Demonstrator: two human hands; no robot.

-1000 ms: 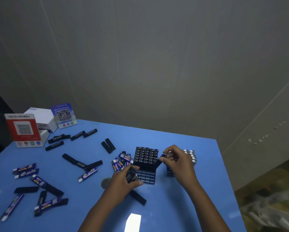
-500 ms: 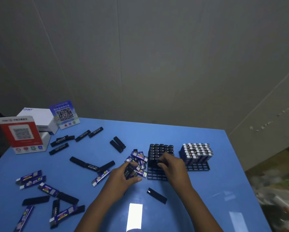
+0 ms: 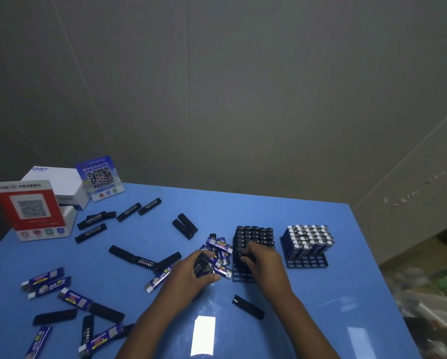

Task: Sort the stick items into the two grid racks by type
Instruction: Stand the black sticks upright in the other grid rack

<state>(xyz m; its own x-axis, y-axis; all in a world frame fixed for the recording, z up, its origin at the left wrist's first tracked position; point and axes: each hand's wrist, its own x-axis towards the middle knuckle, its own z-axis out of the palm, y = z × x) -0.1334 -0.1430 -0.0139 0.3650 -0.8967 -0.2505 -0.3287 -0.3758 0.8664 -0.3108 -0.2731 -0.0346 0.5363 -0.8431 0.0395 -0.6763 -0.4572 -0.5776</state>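
Observation:
Two black grid racks stand on the blue table [image 3: 307,307]. The left rack [image 3: 239,275] holds several upright black sticks [image 3: 254,233]. The right rack [image 3: 307,263] holds blue-and-white sticks [image 3: 307,235]. My right hand [image 3: 262,260] sits at the front of the left rack, fingertips on a black stick going into a cell. My left hand [image 3: 191,275] grips a few black sticks [image 3: 203,264] just left of that rack. A small pile of blue sticks [image 3: 219,246] lies between my left hand and the rack.
Loose black and blue sticks lie scattered over the table's left half; one black stick [image 3: 248,307] lies near the front. A white box [image 3: 59,185], a red QR stand [image 3: 30,208] and a blue QR stand [image 3: 99,177] occupy the back left corner.
The view has shifted so both racks show in full. My right hand has come from the left rack's back right corner to its front, fingers down on the black sticks. My left hand stays put.

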